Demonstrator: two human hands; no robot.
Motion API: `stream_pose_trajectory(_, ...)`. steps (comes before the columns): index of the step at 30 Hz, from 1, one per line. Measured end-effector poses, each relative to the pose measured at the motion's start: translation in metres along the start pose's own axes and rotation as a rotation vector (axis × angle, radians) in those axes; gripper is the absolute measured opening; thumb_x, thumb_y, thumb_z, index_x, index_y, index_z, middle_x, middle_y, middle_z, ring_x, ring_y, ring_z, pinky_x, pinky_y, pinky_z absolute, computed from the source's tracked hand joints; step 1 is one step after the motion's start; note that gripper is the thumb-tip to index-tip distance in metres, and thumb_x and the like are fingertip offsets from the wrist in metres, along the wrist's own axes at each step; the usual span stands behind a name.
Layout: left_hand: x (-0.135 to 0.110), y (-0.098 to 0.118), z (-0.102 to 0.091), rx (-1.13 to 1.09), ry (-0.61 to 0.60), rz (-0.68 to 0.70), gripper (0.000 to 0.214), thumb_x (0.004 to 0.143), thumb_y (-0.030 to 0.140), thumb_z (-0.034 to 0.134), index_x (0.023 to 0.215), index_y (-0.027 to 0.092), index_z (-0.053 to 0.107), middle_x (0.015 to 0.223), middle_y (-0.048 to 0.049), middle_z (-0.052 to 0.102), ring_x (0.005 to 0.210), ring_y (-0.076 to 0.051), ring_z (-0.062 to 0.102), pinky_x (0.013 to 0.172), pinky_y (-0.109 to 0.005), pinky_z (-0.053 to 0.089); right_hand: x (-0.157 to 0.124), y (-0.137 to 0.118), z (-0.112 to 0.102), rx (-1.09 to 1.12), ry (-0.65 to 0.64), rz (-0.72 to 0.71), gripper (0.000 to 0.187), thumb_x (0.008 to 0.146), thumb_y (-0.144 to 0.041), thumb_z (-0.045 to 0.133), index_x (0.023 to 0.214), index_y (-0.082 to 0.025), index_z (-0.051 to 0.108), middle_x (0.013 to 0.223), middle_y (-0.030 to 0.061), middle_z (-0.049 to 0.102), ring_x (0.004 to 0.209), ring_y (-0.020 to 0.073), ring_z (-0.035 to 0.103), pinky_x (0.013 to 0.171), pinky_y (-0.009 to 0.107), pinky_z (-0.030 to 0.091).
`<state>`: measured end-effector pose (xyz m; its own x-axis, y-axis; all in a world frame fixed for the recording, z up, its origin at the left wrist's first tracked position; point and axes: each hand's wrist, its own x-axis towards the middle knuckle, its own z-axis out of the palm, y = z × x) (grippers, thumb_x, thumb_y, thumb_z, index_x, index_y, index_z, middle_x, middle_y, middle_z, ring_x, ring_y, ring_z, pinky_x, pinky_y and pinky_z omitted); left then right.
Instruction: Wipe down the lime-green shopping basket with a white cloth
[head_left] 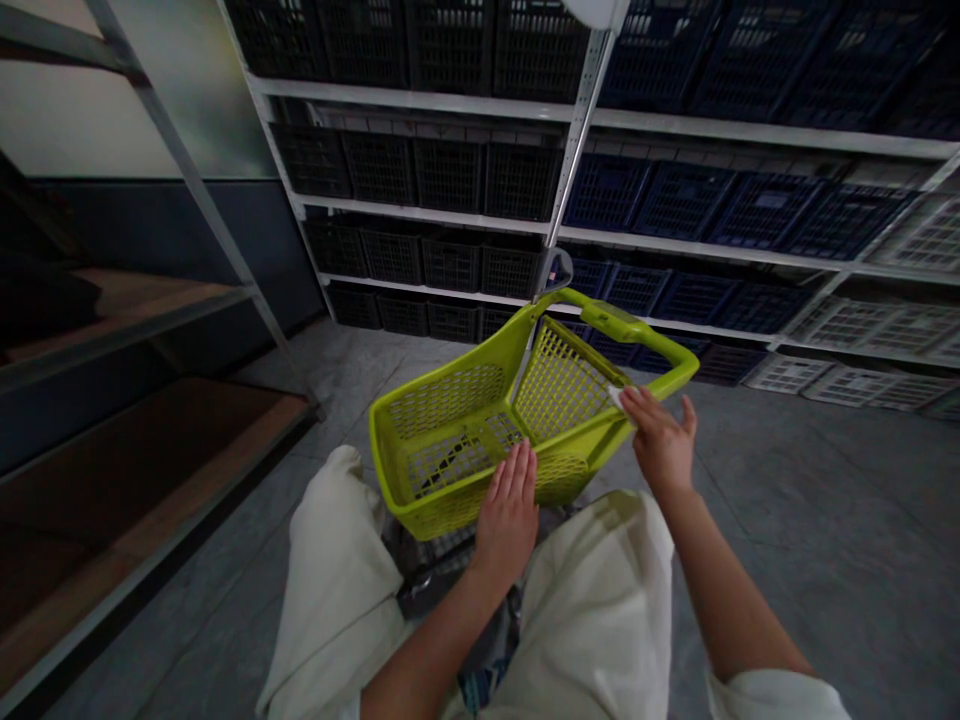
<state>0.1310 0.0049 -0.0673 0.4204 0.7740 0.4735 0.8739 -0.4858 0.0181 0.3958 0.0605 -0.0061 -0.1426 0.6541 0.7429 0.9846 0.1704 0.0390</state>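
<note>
A lime-green plastic shopping basket (442,420) with a mesh wall and a curved handle (637,330) stands on the floor between my knees. My left hand (510,505) lies flat on the basket's near rim, fingers stretched out and together. My right hand (660,435) presses a small white cloth or wipe (619,398) against the basket's right rim, fingers closed on it. The basket looks empty inside. My legs in pale trousers (592,610) frame the bottom of the view.
Metal shelving (577,110) across the back holds several black crates (450,170) on the left, dark blue crates (750,210) in the middle and white crates (862,330) at the right. Wooden shelves (135,440) stand at the left. Grey tiled floor (825,520) lies around.
</note>
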Motion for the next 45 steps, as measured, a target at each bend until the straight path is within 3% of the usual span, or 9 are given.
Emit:
stream_pose_trajectory(3, 0.0, 0.002, 0.001, -0.036, 0.03, -0.012, 0.08, 0.097, 0.041, 0.043, 0.157, 0.006, 0.005, 0.164, -0.0139, 0.017, 0.153, -0.023, 0.016, 0.122, -0.041, 0.026, 0.001, -0.004, 0.008, -0.019, 0.064, 0.105, 0.059, 0.074, 0.0, 0.045, 0.126, -0.023, 0.063, 0.132, 0.0058, 0.067, 0.129, 0.025, 0.058, 0.119, 0.055, 0.019)
stream_pose_trajectory(10, -0.001, 0.002, 0.004, -0.064, 0.042, -0.017, 0.068, 0.1, 0.037, 0.035, 0.157, 0.006, 0.012, 0.165, -0.0119, 0.016, 0.153, -0.023, 0.012, 0.123, -0.04, 0.024, -0.036, -0.121, 0.026, 0.224, -0.102, -0.122, 0.068, 0.072, 0.003, 0.043, 0.135, -0.021, 0.057, 0.137, 0.0042, 0.063, 0.135, 0.0183, 0.051, 0.118, 0.04, 0.028)
stream_pose_trajectory(14, -0.002, 0.0, 0.003, -0.066, 0.04, -0.019, 0.066, 0.1, 0.032, 0.033, 0.157, 0.007, 0.011, 0.165, -0.0115, 0.017, 0.153, -0.023, 0.014, 0.123, -0.04, 0.025, -0.029, -0.088, 0.013, 0.212, -0.151, -0.236, 0.068, 0.077, 0.003, 0.042, 0.138, -0.024, 0.054, 0.14, 0.0035, 0.06, 0.134, 0.0171, 0.052, 0.122, 0.043, 0.019)
stream_pose_trajectory(20, -0.001, 0.001, 0.001, -0.089, 0.049, -0.025, 0.067, 0.1, 0.034, 0.034, 0.158, 0.009, 0.01, 0.164, -0.0108, 0.017, 0.153, -0.022, 0.015, 0.122, -0.04, 0.027, -0.002, 0.004, -0.001, -0.012, 0.039, 0.03, 0.062, 0.075, 0.0, 0.044, 0.13, -0.024, 0.061, 0.134, 0.0058, 0.065, 0.128, 0.0226, 0.058, 0.121, 0.054, 0.017)
stream_pose_trajectory(29, -0.001, 0.001, 0.0, -0.093, 0.032, -0.011, 0.068, 0.099, 0.033, 0.035, 0.157, 0.007, 0.011, 0.165, -0.011, 0.015, 0.153, -0.022, 0.012, 0.123, -0.04, 0.024, -0.041, -0.116, 0.013, 0.213, -0.137, -0.198, 0.071, 0.072, 0.003, 0.041, 0.14, -0.018, 0.052, 0.142, 0.0064, 0.058, 0.138, 0.019, 0.048, 0.12, 0.042, 0.028)
stream_pose_trajectory(33, -0.002, 0.0, 0.0, -0.082, 0.03, -0.016, 0.066, 0.1, 0.033, 0.034, 0.157, 0.008, 0.012, 0.165, -0.0106, 0.016, 0.153, -0.022, 0.012, 0.123, -0.04, 0.023, -0.027, -0.073, 0.006, 0.182, -0.153, -0.257, 0.07, 0.075, 0.003, 0.041, 0.139, -0.023, 0.053, 0.139, 0.0046, 0.061, 0.134, 0.0184, 0.053, 0.122, 0.045, 0.02)
stream_pose_trajectory(38, -0.002, 0.001, 0.0, -0.083, 0.034, -0.022, 0.065, 0.101, 0.034, 0.033, 0.157, 0.009, 0.013, 0.165, -0.0102, 0.015, 0.153, -0.022, 0.012, 0.123, -0.039, 0.023, -0.001, 0.005, -0.002, 0.011, 0.0, -0.022, 0.067, 0.074, 0.0, 0.045, 0.135, -0.025, 0.057, 0.135, 0.0059, 0.064, 0.13, 0.0228, 0.056, 0.121, 0.053, 0.018)
stream_pose_trajectory(41, -0.001, 0.003, 0.0, -0.093, 0.037, -0.031, 0.066, 0.1, 0.035, 0.033, 0.157, 0.009, 0.012, 0.165, -0.0105, 0.016, 0.153, -0.022, 0.013, 0.123, -0.039, 0.024, -0.006, -0.012, 0.003, 0.028, 0.026, 0.021, 0.071, 0.072, 0.0, 0.046, 0.138, -0.026, 0.055, 0.135, 0.0064, 0.064, 0.131, 0.0242, 0.055, 0.121, 0.053, 0.023)
stream_pose_trajectory(45, -0.001, 0.003, 0.002, -0.1, 0.043, -0.027, 0.067, 0.1, 0.035, 0.034, 0.157, 0.007, 0.012, 0.165, -0.011, 0.016, 0.153, -0.022, 0.012, 0.123, -0.041, 0.024, -0.031, -0.086, 0.016, 0.2, -0.069, -0.102, 0.08, 0.07, 0.003, 0.043, 0.146, -0.022, 0.046, 0.14, 0.0084, 0.06, 0.136, 0.0235, 0.05, 0.118, 0.048, 0.033)
